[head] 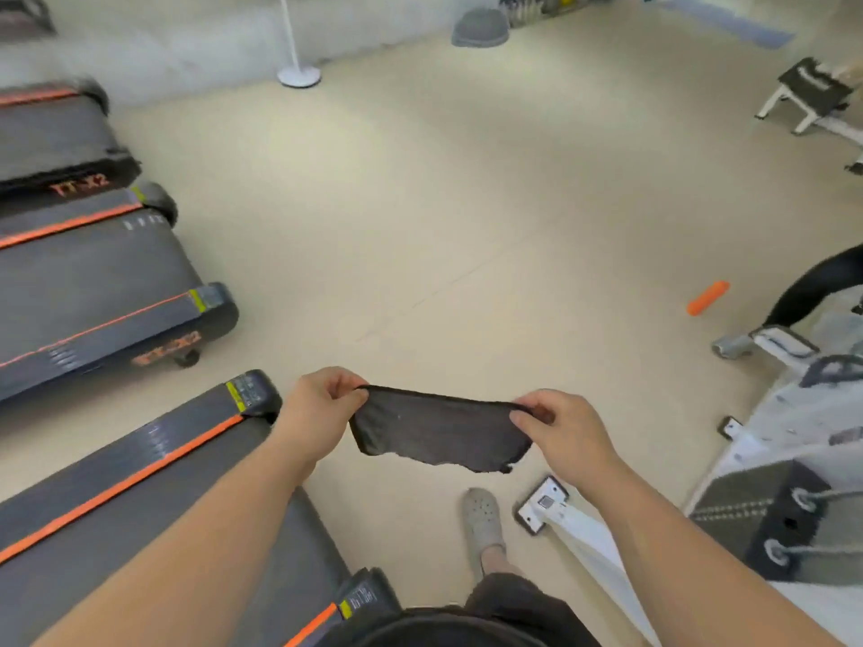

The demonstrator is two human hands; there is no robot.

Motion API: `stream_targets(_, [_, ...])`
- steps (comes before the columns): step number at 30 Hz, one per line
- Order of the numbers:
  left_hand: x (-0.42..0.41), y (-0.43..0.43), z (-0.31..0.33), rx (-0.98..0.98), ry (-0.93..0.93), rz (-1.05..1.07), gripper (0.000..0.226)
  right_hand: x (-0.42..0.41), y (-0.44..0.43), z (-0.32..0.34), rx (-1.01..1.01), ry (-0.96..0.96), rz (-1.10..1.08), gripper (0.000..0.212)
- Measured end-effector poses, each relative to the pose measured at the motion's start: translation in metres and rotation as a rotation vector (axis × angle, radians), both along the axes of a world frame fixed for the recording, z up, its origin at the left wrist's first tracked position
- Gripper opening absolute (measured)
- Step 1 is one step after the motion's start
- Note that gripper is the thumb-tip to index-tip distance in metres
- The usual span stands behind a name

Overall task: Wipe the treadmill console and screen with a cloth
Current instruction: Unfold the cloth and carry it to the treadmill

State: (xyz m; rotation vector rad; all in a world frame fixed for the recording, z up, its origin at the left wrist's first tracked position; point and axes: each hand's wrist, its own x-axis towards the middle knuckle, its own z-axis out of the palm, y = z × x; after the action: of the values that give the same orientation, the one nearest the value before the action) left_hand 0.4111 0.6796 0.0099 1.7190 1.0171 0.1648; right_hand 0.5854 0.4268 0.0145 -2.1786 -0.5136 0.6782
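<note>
I see 2 bare hands held out in front of me. The left hand (322, 408) pinches the top left corner of a dark cloth (439, 429) between its thumb and curled fingers. The right hand (560, 431) pinches the top right corner the same way. The cloth is pulled tight along its top edge and hangs in the air between the 2 hands, above the pale floor (467, 217). It touches nothing but the hands. Its bottom edge looks ragged.

On the left, 3 dark grey running machines with orange stripes lie side by side. The nearest treadmill (140, 483) runs under my left arm, and its back end sits just beside the left hand in the picture. The middle treadmill (93, 291) and the far treadmill (51, 137) are further off. I see only their belts and back ends.

Below the cloth, a foot in a grey shoe (483, 520) stands on the floor. Just beside it is a white metal leg (583, 530) of a gym machine. At the right is a dark block (766, 520) with 2 ropes coming out of it. An orange thing (708, 297) lies on the floor, well apart from the hands. A white round stand (299, 77) is near the back wall.
</note>
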Motion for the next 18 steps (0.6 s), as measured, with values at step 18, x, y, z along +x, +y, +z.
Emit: stream_targets(18, [0.025, 0.085, 0.026, -0.013, -0.135, 1.062, 0.015, 0.147, 0.338, 0.002, 0.098, 0.146, 0.886, 0.018])
